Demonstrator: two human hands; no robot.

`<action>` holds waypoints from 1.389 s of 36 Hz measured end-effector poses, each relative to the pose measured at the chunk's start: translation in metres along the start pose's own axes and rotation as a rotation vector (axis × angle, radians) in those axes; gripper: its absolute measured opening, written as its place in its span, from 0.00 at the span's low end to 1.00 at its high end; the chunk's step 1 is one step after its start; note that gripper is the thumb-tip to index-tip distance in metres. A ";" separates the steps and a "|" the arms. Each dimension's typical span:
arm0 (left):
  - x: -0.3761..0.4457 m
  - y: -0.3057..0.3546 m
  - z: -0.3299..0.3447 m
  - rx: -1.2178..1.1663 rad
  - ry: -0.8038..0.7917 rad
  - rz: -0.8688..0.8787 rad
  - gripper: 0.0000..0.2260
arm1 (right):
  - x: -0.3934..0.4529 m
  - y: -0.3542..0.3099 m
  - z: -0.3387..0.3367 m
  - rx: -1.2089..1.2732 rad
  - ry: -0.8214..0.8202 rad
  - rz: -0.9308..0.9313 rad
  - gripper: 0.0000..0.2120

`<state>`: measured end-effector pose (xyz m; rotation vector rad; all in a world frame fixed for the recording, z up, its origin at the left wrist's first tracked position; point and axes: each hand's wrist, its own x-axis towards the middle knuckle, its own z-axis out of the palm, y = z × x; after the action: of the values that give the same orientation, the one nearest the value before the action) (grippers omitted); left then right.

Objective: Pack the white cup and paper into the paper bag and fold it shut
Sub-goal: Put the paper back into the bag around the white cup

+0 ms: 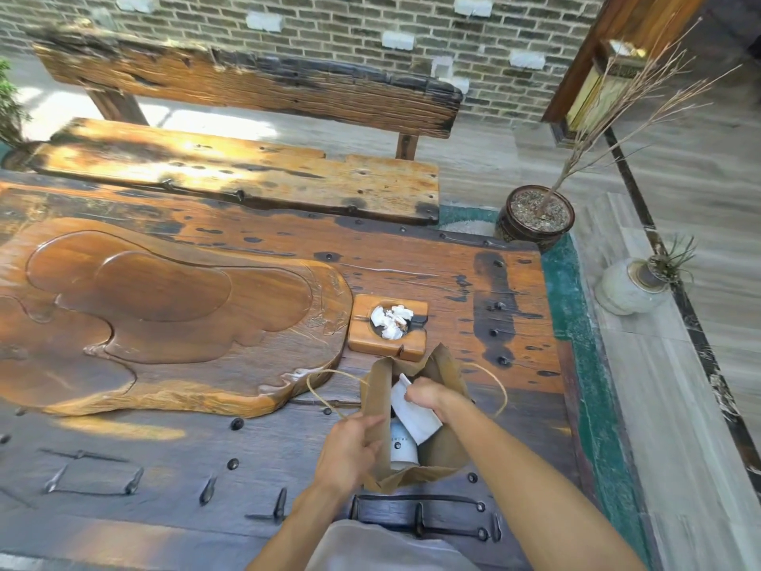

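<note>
nearest to us a grey cloth (370, 546) covers the lap at the bottom edge, and our two bare forearms reach out over it. we see our left hand (350, 451) pinching the near left rim of the paper bag (442, 455), fingers closed on the brown, creased kraft paper. our right hand (428, 395) is inside the mouth of the bag, fingers curled shut around the paper (414, 414), a flat white folded sheet that tilts down into the opening. below that sheet the white cup (402, 449) sits in the bottom of the bag, smooth and rounded, partly hidden by the sheet. we count two thin twine handles (325, 379), one looping out on each side.

the bag stands upright on a dark wooden table (164, 455) studded with iron nails and staples. just beyond the bag lies a small square wooden block (362, 340) with a round hollow holding crumpled white scraps (389, 321). to the left spreads one large carved wooden tray (164, 315), glossy, with curved recesses. farther off stands one rough plank bench (247, 171), then a grey brick wall (329, 22). at far right we count two pots: a dark round pot (535, 218) with bare twigs, and a pale jar (626, 288).
</note>
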<state>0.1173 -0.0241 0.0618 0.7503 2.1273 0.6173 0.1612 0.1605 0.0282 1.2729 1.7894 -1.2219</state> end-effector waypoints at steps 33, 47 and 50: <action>-0.017 0.005 -0.020 0.126 0.162 -0.081 0.24 | 0.066 0.006 0.005 -0.288 -0.107 0.004 0.24; -0.014 0.009 -0.033 0.190 0.113 -0.095 0.19 | 0.089 -0.025 0.025 -0.829 -0.235 -0.118 0.25; -0.013 0.008 -0.035 0.173 0.102 -0.104 0.21 | 0.095 -0.032 0.029 -0.872 -0.219 -0.147 0.24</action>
<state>0.0990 -0.0338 0.0933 0.7087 2.3196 0.4285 0.0975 0.1652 -0.0540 0.4923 1.9290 -0.4870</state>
